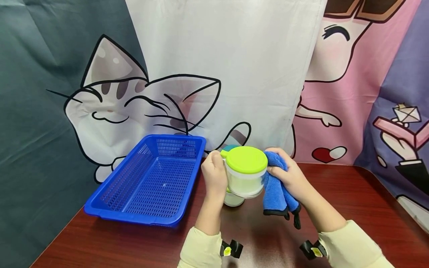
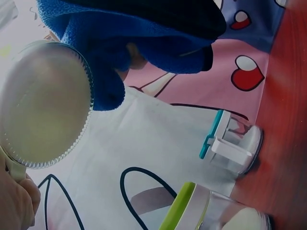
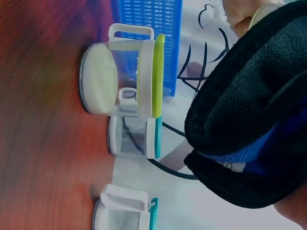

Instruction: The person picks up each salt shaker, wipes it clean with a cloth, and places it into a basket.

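Note:
My left hand (image 1: pixel 214 175) grips the handle of a clear jar (image 1: pixel 246 182) with a lime-green lid and holds it above the table. Whitish contents show through its wall, and its round ribbed base (image 2: pixel 45 105) fills the left side of the left wrist view. In my right hand (image 1: pixel 291 175) is a folded blue cloth (image 1: pixel 275 201) with black edging, held against the jar's right side. Black lining of the cloth (image 3: pixel 249 91) covers much of the right wrist view and hides most of that hand.
A blue perforated basket (image 1: pixel 88 206) stands at the left. Behind the held jar, another green-lidded jar (image 3: pixel 129 76) stands on the red-brown table (image 1: pixel 338 208), with teal-lidded jars (image 3: pixel 134 136) farther back. A cartoon-printed cloth (image 1: pixel 268 56) hangs behind the table.

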Motion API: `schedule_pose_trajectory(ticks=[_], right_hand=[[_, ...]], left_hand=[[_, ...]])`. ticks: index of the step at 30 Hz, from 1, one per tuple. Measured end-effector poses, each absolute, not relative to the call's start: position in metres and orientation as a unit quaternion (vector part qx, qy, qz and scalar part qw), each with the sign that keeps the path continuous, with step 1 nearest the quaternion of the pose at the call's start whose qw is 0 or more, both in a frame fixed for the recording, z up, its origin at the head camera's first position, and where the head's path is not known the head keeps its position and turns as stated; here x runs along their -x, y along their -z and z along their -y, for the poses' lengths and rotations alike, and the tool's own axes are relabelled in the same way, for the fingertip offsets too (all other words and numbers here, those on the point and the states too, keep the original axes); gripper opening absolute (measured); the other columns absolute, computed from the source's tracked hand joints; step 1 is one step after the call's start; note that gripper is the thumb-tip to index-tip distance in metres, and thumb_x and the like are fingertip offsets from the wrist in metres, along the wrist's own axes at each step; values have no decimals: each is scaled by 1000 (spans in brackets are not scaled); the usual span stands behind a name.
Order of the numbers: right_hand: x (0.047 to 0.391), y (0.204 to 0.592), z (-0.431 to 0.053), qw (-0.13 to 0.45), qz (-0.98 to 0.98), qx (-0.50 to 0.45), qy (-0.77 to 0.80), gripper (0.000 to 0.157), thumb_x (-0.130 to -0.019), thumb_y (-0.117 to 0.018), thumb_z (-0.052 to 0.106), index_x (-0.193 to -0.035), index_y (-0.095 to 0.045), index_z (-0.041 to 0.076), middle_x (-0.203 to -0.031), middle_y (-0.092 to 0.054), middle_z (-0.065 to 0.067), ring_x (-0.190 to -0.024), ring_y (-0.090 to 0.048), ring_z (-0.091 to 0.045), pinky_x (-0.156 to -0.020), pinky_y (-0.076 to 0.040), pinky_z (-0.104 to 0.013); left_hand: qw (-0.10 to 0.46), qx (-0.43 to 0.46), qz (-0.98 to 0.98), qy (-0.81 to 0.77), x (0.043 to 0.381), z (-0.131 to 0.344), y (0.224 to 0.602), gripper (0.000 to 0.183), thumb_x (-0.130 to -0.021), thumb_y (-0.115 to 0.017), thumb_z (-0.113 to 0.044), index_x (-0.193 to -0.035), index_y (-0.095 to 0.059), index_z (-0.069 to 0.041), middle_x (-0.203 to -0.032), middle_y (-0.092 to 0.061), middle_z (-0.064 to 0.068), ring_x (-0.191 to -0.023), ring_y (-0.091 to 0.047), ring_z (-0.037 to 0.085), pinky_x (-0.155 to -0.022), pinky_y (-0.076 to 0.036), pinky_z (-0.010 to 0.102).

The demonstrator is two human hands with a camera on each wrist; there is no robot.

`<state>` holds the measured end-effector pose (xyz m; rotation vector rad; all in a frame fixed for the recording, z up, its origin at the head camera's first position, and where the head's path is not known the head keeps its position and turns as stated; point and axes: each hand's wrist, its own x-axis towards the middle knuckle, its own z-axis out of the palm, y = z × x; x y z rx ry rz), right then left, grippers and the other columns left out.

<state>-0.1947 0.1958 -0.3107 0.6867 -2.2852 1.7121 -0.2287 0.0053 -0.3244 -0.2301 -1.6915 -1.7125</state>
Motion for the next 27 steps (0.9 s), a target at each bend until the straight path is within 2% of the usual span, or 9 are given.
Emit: schedule_pose_trajectory(ticks=[6, 14, 17, 22, 27], right_hand=[[192, 310, -191, 99, 771, -225, -587, 38, -90, -47, 2, -128, -41, 8, -112, -48, -13, -89, -54, -26, -68, -51, -32], [191, 312, -189, 92, 788, -224, -566, 51, -94, -47, 6, -140, -29, 18, -125, -41, -15, -102, -51, -23, -77, -50, -28], [191, 313, -189, 103, 792, -229, -557, 47, -94, -47, 5, -137, -33, 16, -124, -42, -13, -100, -51, -23, -76, -50, -28], [193, 314, -188, 127, 789, -217, -560, 36, -92, -50, 4, -125, -40, 11, -112, -45, -12, -89, -54, -22, -69, -51, -30], [193, 311, -189, 142, 786, -204, -566, 35, -90, -52, 4, -123, -40, 7, -108, -47, -12, -88, -53, -21, -71, -50, -28]], left_hand=[[373, 76, 654, 654, 231, -3, 325, 31, -88, -36, -3, -57, -33, -9, -54, -29, -5, -50, -31, 11, -45, -24, 22], [395, 66, 657, 638, 233, 0, 327, 30, -89, -38, -5, -59, -36, -7, -56, -30, -4, -53, -33, 13, -47, -26, 23], [393, 63, 661, 636, 233, 1, 327, 30, -89, -37, -6, -60, -37, -7, -56, -30, -4, -53, -33, 13, -47, -26, 23], [382, 56, 663, 642, 233, -1, 327, 29, -89, -37, -6, -60, -36, -8, -56, -29, -4, -53, -31, 12, -47, -24, 23], [373, 70, 656, 653, 230, -5, 325, 29, -89, -36, -3, -60, -34, -8, -57, -27, -4, -53, -27, 12, -47, -22, 23]])
